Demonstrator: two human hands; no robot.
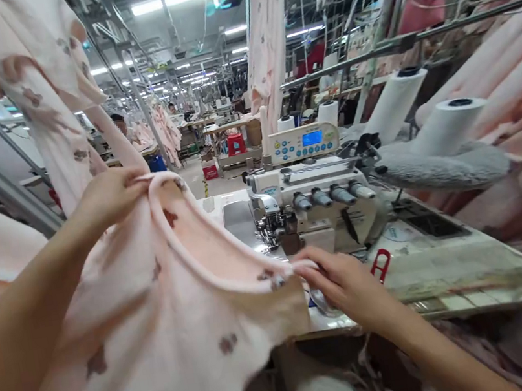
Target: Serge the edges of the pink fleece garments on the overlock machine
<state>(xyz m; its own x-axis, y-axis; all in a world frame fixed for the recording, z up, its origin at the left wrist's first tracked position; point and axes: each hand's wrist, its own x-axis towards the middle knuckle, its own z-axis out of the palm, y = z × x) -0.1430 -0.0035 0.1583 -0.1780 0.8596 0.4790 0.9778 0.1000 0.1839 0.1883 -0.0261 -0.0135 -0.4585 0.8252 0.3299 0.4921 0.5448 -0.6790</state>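
The left hand (112, 195) and right hand (344, 276) both pinch the pink garment (163, 328). Beyond the right one stands a sewing machine (320, 181).

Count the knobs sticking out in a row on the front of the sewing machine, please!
4, across the front of the sewing machine: a grey leftmost knob, a grey second knob, a grey third knob and a paler rightmost knob. Others may be hidden behind.
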